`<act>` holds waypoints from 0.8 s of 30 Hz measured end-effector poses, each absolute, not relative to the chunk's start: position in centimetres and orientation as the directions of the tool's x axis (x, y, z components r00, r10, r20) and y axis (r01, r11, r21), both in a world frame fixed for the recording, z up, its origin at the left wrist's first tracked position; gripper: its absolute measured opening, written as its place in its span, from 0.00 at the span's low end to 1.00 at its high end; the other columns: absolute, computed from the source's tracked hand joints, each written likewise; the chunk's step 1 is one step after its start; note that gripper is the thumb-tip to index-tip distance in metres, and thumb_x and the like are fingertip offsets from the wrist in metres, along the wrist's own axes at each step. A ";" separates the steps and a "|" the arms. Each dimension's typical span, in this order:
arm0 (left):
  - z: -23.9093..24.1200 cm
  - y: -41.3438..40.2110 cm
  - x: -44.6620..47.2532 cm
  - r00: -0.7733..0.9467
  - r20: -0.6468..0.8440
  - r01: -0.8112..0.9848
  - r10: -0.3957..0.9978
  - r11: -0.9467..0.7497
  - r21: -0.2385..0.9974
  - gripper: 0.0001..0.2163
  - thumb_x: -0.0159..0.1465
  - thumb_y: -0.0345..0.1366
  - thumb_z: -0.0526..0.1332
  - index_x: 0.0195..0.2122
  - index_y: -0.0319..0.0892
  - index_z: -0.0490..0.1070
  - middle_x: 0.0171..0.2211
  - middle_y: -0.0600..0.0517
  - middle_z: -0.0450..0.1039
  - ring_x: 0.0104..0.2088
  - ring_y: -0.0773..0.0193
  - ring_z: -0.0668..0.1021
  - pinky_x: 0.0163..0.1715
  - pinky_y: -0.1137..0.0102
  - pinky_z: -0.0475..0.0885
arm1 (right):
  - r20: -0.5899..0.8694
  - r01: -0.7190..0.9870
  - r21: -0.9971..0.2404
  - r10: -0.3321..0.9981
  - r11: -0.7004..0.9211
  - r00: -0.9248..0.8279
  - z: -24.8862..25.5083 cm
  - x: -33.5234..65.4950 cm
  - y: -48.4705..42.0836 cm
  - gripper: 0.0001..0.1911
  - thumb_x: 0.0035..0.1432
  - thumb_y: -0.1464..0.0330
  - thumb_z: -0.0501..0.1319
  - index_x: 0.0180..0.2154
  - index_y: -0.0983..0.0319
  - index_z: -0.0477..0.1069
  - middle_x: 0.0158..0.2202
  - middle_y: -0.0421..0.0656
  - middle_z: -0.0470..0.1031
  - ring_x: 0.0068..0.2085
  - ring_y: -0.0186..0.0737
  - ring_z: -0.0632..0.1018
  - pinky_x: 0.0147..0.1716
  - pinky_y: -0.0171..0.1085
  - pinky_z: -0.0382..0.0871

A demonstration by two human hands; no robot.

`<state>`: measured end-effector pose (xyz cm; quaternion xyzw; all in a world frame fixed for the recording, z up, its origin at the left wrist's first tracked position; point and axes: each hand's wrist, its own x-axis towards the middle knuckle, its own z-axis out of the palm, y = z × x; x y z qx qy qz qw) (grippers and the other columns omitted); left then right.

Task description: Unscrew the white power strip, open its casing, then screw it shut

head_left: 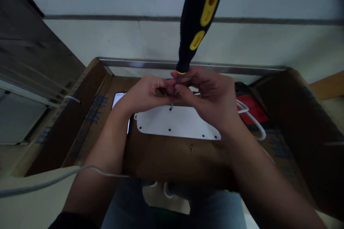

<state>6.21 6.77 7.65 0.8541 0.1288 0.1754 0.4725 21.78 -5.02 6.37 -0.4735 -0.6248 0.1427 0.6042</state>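
Observation:
A black and yellow screwdriver [200, 18] stands nearly upright, its tip down at a screw hole in a white power strip [174, 121] lying back side up on a cardboard box [166, 157]. My right hand [212, 96] pinches the screwdriver's shaft just under the handle. My left hand [146, 93] is closed in a pinch against the same spot, fingertips touching those of my right hand. What the left fingers grip is hidden. A loose screw [191, 147] lies on the cardboard in front of the strip.
The strip's white cable [252, 120] loops off to the right beside a red item [251, 109]. A phone [118, 100] with a lit screen lies left of the strip. Cardboard flaps rise on both sides. Another white cable [53, 180] crosses my left forearm.

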 end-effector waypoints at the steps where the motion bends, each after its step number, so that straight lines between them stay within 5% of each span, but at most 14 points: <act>1: 7.7 6.8 6.2 0.903 0.179 0.055 0.392 -0.517 0.854 0.10 0.60 0.42 0.69 0.30 0.39 0.77 0.25 0.56 0.72 0.29 0.68 0.74 0.32 0.73 0.71 | 0.615 0.427 -0.750 0.770 0.505 0.171 6.5 21.8 -5.1 0.07 0.61 0.71 0.67 0.42 0.58 0.77 0.38 0.39 0.80 0.39 0.32 0.81 0.38 0.33 0.78; 7: 7.5 6.9 6.1 0.891 0.162 0.073 0.425 -0.486 0.871 0.12 0.59 0.44 0.72 0.32 0.38 0.78 0.30 0.54 0.75 0.34 0.65 0.77 0.35 0.73 0.72 | 0.657 0.613 -0.638 0.744 0.466 0.117 7.6 22.0 -5.6 0.05 0.61 0.69 0.69 0.33 0.63 0.75 0.33 0.39 0.74 0.33 0.26 0.73 0.33 0.30 0.70; 13: 7.5 6.7 6.4 0.877 0.173 0.088 0.447 -0.505 0.859 0.15 0.58 0.46 0.72 0.33 0.38 0.77 0.28 0.54 0.74 0.32 0.65 0.76 0.33 0.72 0.71 | 0.648 0.651 -0.619 0.754 0.439 0.108 7.5 21.9 -5.7 0.02 0.63 0.69 0.66 0.38 0.61 0.78 0.34 0.39 0.76 0.31 0.26 0.73 0.29 0.30 0.68; 19: 7.8 7.0 5.9 0.942 0.135 0.027 0.307 -0.470 0.882 0.08 0.60 0.34 0.66 0.41 0.41 0.76 0.34 0.52 0.78 0.35 0.64 0.79 0.38 0.70 0.76 | 0.673 0.649 -0.597 0.734 0.472 0.086 7.3 21.7 -5.6 0.03 0.64 0.69 0.64 0.38 0.60 0.77 0.38 0.41 0.77 0.35 0.30 0.78 0.31 0.31 0.74; 24: 7.0 7.5 6.4 0.845 0.231 0.010 0.483 -0.446 0.895 0.09 0.61 0.29 0.60 0.42 0.41 0.76 0.38 0.51 0.79 0.39 0.64 0.79 0.41 0.70 0.75 | 0.685 0.652 -0.594 0.722 0.472 0.101 7.4 21.6 -5.6 0.04 0.64 0.70 0.63 0.38 0.59 0.77 0.39 0.40 0.79 0.32 0.29 0.78 0.28 0.30 0.74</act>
